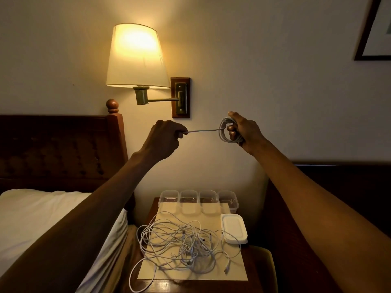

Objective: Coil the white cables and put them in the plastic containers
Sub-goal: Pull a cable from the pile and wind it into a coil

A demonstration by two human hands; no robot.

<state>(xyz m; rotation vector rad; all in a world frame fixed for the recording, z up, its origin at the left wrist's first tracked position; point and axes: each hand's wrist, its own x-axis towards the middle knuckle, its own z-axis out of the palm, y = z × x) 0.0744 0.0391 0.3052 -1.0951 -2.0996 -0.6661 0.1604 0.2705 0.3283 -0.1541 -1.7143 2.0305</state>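
Gripping cable coil [226, 132] in right hand [245, 132]; left hand [165, 138] pinching taut free end.

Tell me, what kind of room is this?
Probably a hotel bedroom: a bed with a wooden headboard, a lit wall lamp beside it, and a nightstand below the lamp.

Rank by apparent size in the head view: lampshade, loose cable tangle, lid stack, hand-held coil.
1. Cable tangle
2. Lampshade
3. Lid stack and coil, held in the right hand: they look alike, and nearness differs, so unranked.
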